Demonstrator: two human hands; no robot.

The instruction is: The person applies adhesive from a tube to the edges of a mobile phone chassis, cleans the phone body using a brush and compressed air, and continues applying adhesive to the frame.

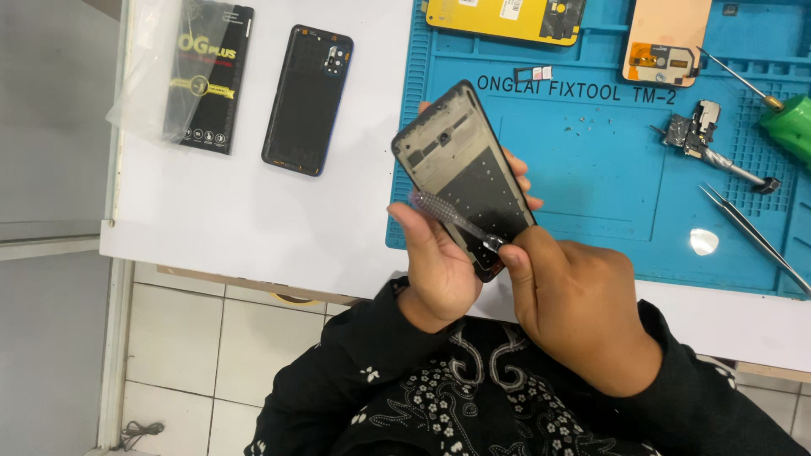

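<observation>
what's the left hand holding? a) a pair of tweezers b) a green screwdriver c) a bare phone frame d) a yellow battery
c: the left hand grips a dark phone frame tilted above the edge of the blue mat, while the right hand works a clear-handled tool across it; the tweezers and the green screwdriver lie on the mat, untouched.

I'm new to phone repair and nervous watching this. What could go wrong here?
1. The phone frame is held in the air by the left hand alone, off the blue mat; it could slip.
2. The right hand works a thin clear tool on it; that might scratch or snap.
3. Loose screws may scatter.
</observation>
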